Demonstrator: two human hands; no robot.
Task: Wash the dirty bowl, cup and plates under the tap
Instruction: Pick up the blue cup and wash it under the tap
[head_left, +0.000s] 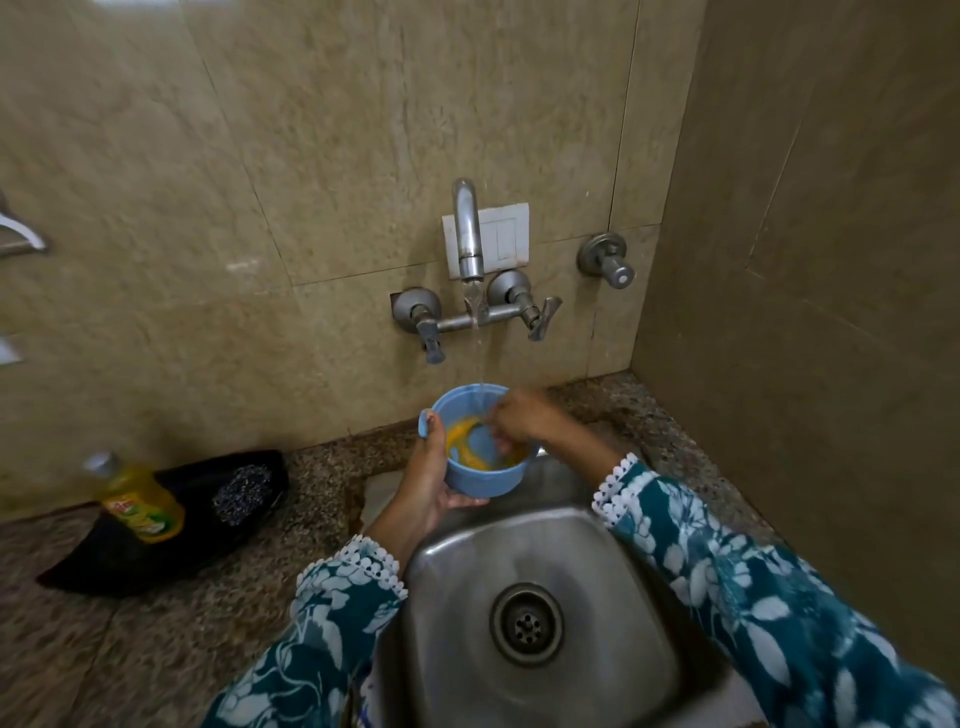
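Observation:
A light blue cup (480, 475) with yellow residue inside is held over the back of the steel sink (613, 587). My left hand (423, 483) grips it from the left and underneath, thumb by its handle. My right hand (519, 418) reaches over the rim with fingers inside the cup, against the yellow smear. Water runs from the wall tap (467, 234) in a thin stream into the cup. No bowl or plates are in view.
On the granite counter at left stands a yellow dish-soap bottle (137, 499) on a black cloth or bag (171, 525), with a dark scrubber (241, 491) on it. Tap handles (540, 317) flank the spout. A wall closes the right side.

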